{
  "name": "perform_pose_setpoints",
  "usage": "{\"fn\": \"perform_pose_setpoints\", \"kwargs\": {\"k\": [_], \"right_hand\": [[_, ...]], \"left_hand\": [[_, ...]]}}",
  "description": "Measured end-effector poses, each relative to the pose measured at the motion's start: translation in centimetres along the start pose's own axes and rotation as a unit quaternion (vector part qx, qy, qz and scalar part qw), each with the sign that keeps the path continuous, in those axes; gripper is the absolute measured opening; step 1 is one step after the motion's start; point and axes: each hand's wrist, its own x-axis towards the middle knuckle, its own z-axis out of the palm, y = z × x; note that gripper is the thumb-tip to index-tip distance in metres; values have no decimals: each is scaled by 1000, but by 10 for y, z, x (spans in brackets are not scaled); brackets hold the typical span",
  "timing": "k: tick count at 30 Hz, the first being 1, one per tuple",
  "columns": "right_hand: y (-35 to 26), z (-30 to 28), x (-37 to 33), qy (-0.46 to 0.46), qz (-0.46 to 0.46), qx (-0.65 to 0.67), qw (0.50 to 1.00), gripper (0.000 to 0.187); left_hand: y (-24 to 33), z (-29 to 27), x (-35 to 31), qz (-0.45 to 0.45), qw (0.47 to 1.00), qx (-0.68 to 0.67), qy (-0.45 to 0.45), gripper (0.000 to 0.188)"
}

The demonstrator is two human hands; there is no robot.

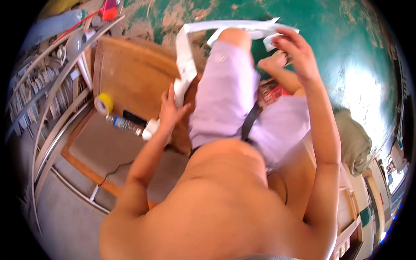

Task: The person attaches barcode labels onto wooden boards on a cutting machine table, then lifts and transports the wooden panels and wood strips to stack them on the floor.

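On my head view, the long white strip [184, 52] arches over 12 o'clock, from 11 to 1. At 10, the left hand [170, 110] has thumb and fingers parted at its near end; at 2, the right hand [301, 58] curls fingers by the far end. I cannot tell whether either pinches it. A yellow tape roll [104, 103] lies toward 9.

Left of the left fingers [165, 101], a brown wooden bench [130, 65] carries a round yellow tape roll [108, 102], a clear plastic bottle [125, 124] and a flat black rectangular object [134, 118].
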Motion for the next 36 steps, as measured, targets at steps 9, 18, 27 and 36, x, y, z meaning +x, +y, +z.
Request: {"fn": "perform_pose_setpoints", "kwargs": {"k": [9,18,27,36], "right_hand": [[221,-164,28,138,269,68,951,36],[112,-327,-211,108,266,-285,915,36],[-87,-417,-182,214,167,35,962,45],[-110,-589,-121,126,72,311,939,73]], "left_hand": [[10,-64,-59,-334,919,181,107,37],[384,-177,209,-15,935,353,-3,65],[861,-133,194,579,737,348,-35,36],[990,102,67,644,666,154,-345,68]]}}
